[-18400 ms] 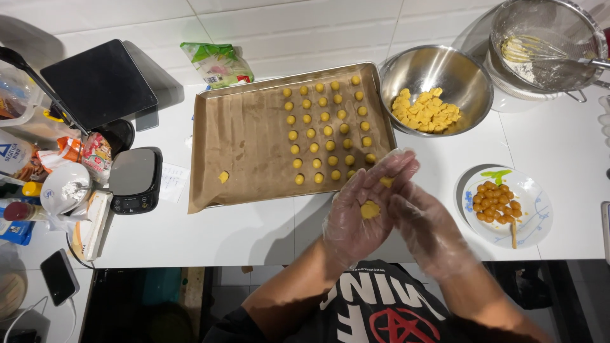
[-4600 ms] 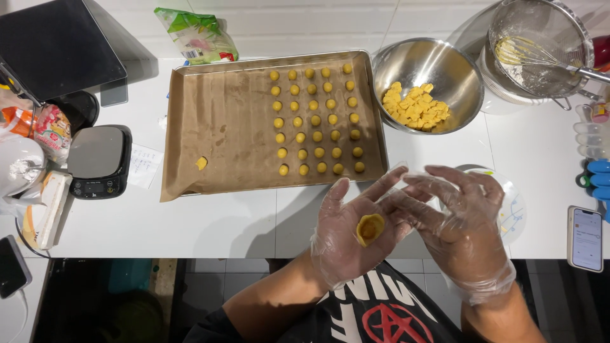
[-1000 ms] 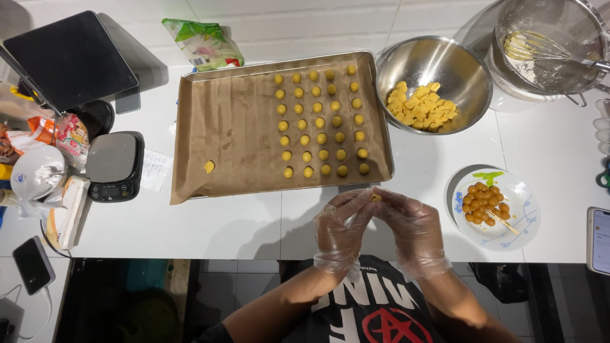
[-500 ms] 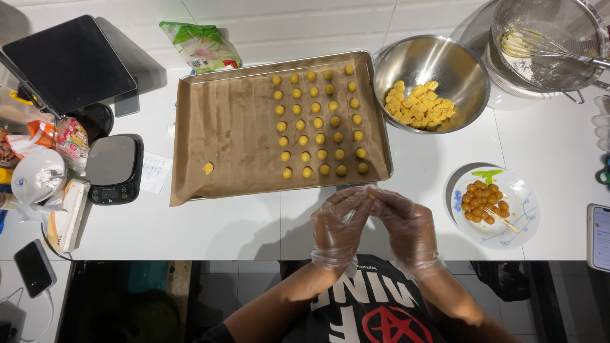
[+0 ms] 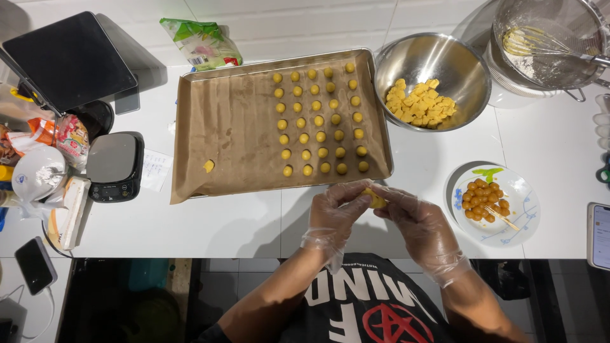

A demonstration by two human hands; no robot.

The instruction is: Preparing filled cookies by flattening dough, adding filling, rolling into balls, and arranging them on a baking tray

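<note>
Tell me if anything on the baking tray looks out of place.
One thing does: a single yellow dough piece lies alone near the tray's left edge on the brown paper liner, far from the neat rows of dough balls on the right side, and it looks more irregular than them.

Baking tray [image 5: 210, 127] centre, bowl [image 5: 432, 63] right, plate [image 5: 524, 213] right of hands [image 5: 375, 200], scale [image 5: 114, 166] left

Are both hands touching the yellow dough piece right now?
Touching. The head view shows the left hand and right hand meeting fingertip to fingertip, pinching the yellow dough piece between them, no gap visible.
</note>
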